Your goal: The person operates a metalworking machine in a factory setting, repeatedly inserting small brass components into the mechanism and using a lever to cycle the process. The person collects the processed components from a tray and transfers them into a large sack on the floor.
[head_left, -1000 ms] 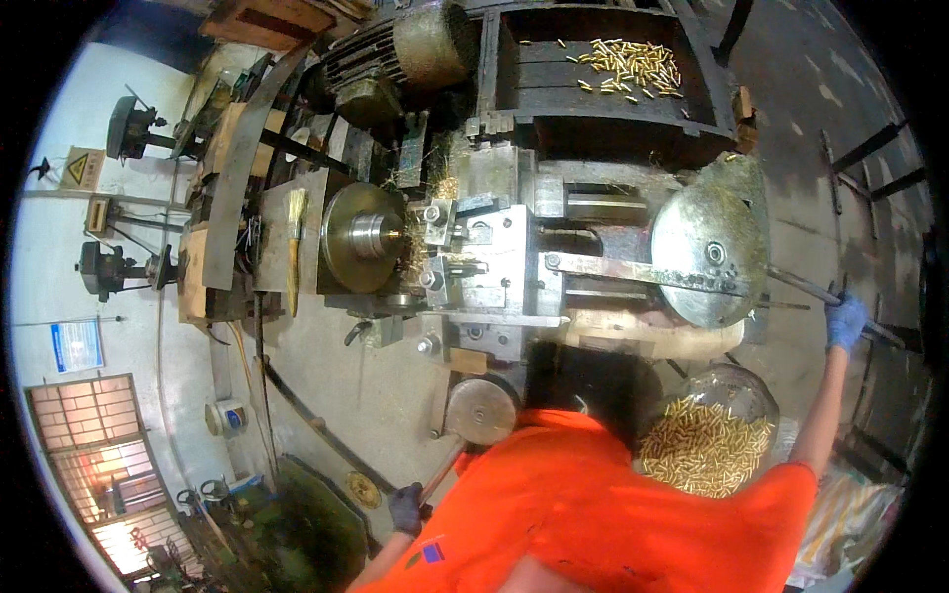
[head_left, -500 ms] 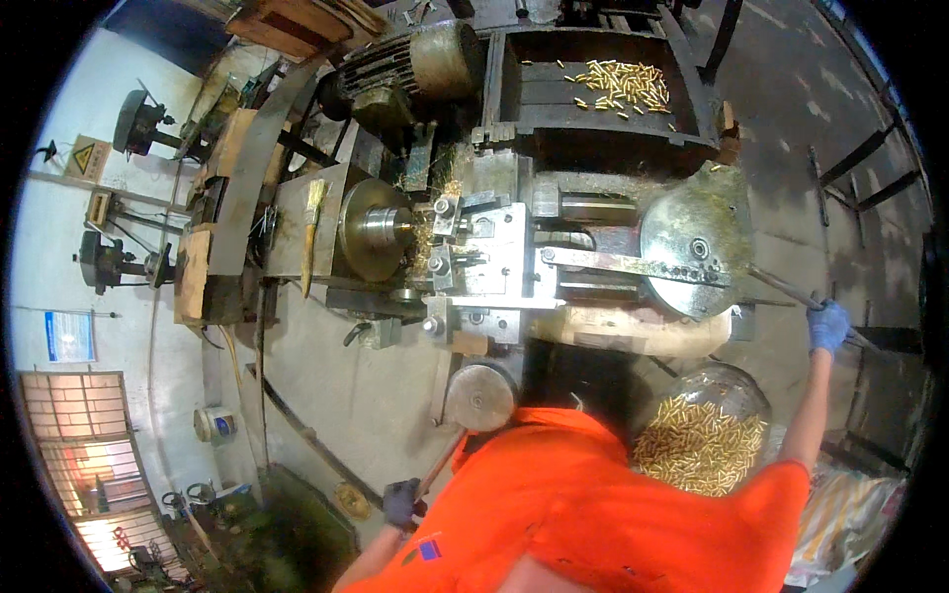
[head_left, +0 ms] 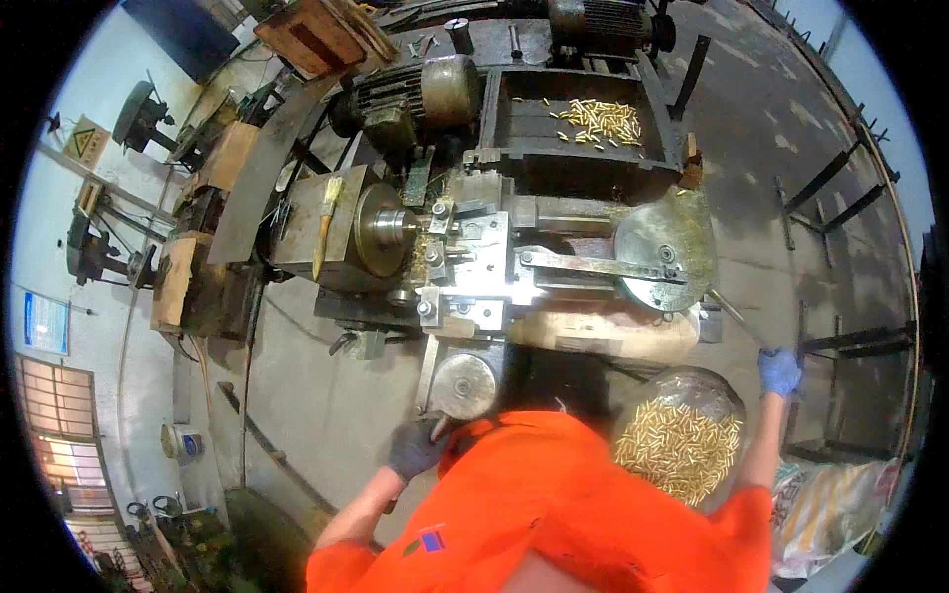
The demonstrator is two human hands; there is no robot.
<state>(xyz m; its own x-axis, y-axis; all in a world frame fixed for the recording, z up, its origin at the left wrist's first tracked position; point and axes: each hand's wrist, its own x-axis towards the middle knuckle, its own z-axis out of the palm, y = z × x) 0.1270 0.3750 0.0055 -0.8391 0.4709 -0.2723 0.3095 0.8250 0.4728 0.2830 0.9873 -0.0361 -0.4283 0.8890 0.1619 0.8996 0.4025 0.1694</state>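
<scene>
My right hand (head_left: 779,372), in a blue glove, is closed around the end of a metal lever rod (head_left: 733,314). The rod runs to the round metal plate (head_left: 643,242) at the machine's right end. A flat link bar (head_left: 583,263) joins that plate to the tool slide (head_left: 484,259). My left hand (head_left: 415,447), in a dark glove, wraps round a short handle (head_left: 440,427) beside a smaller round disc (head_left: 463,387). Left of the slide, a spindle chuck (head_left: 392,225) faces the clamped tools; whether it holds a piece is too small to tell.
A metal bowl (head_left: 714,387) full of small brass-coloured pieces (head_left: 677,450) stands by my right side. More lie in a dark tray (head_left: 583,163) behind the machine. A brush (head_left: 324,232) rests on the headstock, near a motor (head_left: 420,99). A woven sack (head_left: 835,509) lies at lower right.
My right hand has swung the lever toward me and left. My left hand has come up and right with its handle, closer to the small disc. The whole view has shifted slightly.
</scene>
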